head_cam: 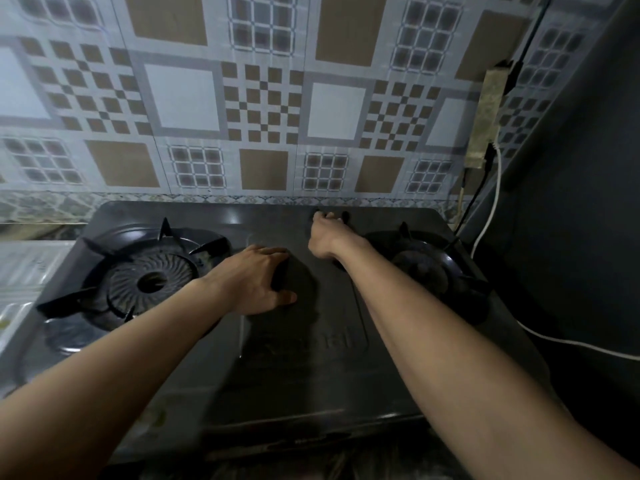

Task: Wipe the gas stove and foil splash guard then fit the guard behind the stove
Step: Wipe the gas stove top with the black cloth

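Here, the gas stove (311,358) fills the lower middle of the view, a dark two-burner top. The foil splash guard (263,109), a sheet printed with brown and grey checks, stands upright just behind the stove's rear edge. The person's left hand (256,278) lies on the stove's centre panel with fingers spread and thumb held wide, palm down and holding nothing. The right hand (323,237) reaches to the stove's rear edge, at the foot of the guard. Its fingers curl downward there, but it is too dim to tell whether they pinch anything. The left burner (152,271) sits on the stove's left side, beside the left hand, and the right burner (426,265) lies right of the right forearm. A white cable (495,209) runs down past the stove's right side.
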